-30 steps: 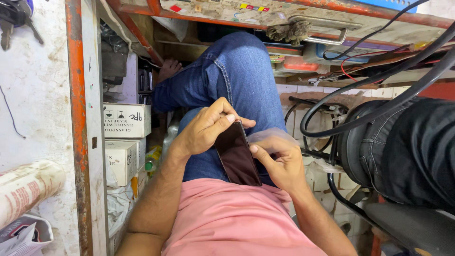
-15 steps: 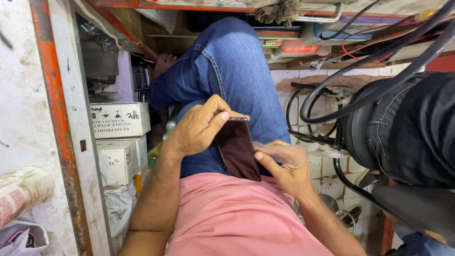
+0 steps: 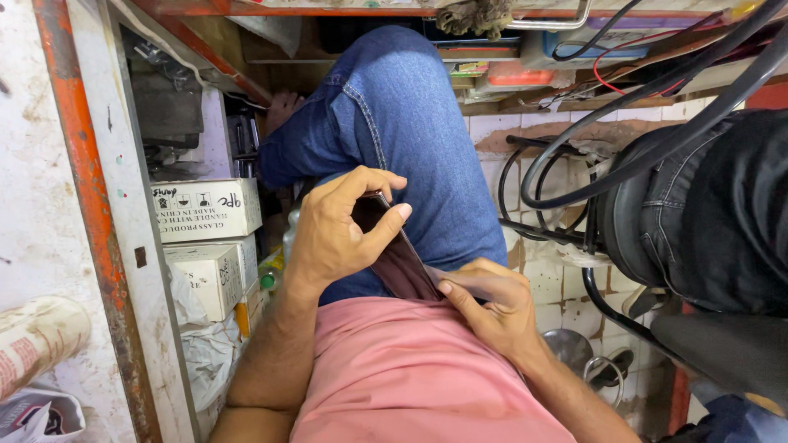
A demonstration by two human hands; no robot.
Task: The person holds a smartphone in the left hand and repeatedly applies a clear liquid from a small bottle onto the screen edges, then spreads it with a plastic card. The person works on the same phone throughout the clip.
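I sit with one leg in blue jeans (image 3: 410,123) raised in front of me, above my pink shirt (image 3: 402,377). A dark brown wallet (image 3: 402,258) lies against my lap, between both hands. My left hand (image 3: 332,234) grips its upper end, thumb pressed on the face and fingers curled over the top edge. My right hand (image 3: 488,303) holds the lower end near my waist, fingers laid along the wallet's edge. The wallet's lower corner is hidden behind my right hand.
White cardboard boxes (image 3: 209,209) are stacked on the left beside an orange and white metal frame (image 3: 98,221). Thick black cables (image 3: 591,164) loop over a tiled wall on the right. A dark padded seat (image 3: 714,213) fills the right side. A shelf of clutter runs overhead.
My left hand has slid further over the wallet's top, thumb now pressing its face. The wallet has tilted lower toward my waist, and the view has moved closer.
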